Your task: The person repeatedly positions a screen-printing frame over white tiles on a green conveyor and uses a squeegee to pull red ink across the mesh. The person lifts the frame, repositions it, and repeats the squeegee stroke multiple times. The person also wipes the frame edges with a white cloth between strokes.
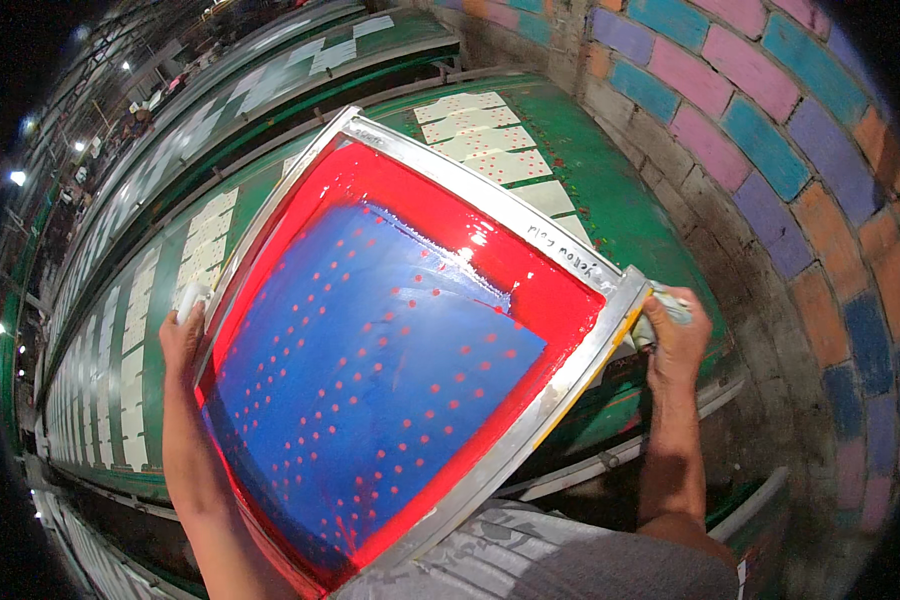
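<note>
A large screen-printing frame [460,175] with metal sides is held up tilted in front of my body. Its mesh has a blue middle [300,350] dotted with small red spots, and wet red ink [550,300] lies around it, thickest along the far side. My left hand [182,335] is closed on the frame's left side, with a whitish wad [192,298] at its fingers. At the right corner my right hand [680,335] is closed on the frame, a pale crumpled cloth [670,305] between palm and metal. The fingertips of both hands are partly hidden.
Beyond the frame runs a long green printing table [595,150] bearing pale sheets [480,135], some printed with red dots. More long tables [390,60] with sheets stand to the left. A painted block wall [770,140] rises close on the right.
</note>
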{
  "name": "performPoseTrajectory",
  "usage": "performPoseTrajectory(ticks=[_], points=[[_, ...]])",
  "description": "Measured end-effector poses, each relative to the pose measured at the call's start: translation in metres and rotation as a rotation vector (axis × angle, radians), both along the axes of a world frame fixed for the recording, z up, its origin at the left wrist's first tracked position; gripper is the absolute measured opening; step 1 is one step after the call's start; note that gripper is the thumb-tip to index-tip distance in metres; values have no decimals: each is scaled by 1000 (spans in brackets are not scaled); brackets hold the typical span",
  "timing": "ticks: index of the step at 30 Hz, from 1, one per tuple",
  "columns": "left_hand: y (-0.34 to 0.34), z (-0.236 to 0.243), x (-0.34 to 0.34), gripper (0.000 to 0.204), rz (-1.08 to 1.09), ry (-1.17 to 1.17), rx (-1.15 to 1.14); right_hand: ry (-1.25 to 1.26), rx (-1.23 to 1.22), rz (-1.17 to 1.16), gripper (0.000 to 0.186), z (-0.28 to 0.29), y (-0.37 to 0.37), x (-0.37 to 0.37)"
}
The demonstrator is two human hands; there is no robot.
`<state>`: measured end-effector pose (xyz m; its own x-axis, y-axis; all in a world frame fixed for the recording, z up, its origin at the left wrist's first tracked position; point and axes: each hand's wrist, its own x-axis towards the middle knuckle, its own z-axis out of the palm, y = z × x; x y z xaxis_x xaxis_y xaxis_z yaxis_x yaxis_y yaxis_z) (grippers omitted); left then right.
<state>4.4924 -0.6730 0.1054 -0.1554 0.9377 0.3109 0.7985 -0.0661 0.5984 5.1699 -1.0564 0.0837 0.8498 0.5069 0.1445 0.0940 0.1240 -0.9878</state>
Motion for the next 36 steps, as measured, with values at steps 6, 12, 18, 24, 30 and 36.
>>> performPoseTrajectory(ticks=[6, 12, 18, 24, 30, 36], points=[[3, 0, 11, 63, -34, -84, -57, -500, -179, -333, 23, -41, -48, 95], [2, -19, 28, 59, -38, -286, -97, -906, -925, 204, 48, -131, -84, 137], [-2, -19, 37, 67, -82, -167, -53, -1280, -833, -90, 56, -128, -124, 110], [-15, -13, 28, 63, -128, -123, -2, -1018, -722, 535, 44, -93, -141, -23], [-5, -3, -4, 81, -161, -70, -77, -878, -871, 1192, 34, -97, -151, -179], [11, -10, -51, 70, -217, -132, -141, -1042, -1068, 1437, 26, -104, -167, -291]])
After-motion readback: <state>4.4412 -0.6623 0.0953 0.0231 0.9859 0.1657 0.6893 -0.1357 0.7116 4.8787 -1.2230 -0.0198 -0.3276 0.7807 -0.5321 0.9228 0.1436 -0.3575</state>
